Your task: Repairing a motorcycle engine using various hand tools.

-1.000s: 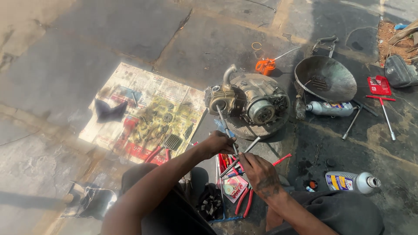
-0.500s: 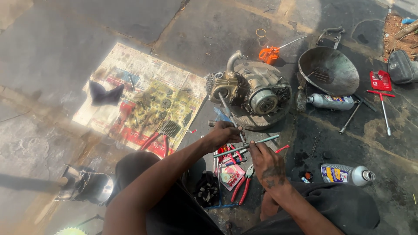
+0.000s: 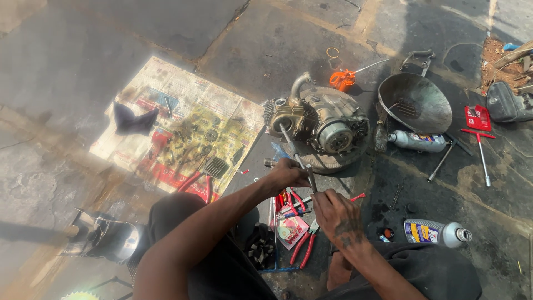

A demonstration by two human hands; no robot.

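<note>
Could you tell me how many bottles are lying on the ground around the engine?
2. One grey bottle lies right of the engine, just below the metal bowl. The other bottle lies lower right, near the person's knee. Others may be hidden among the tools.

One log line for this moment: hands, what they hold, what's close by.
left hand: gripping thin metal rod | right hand: on rod's lower end | ahead: small engine | below: red-handled pliers | surface: stone floor
</note>
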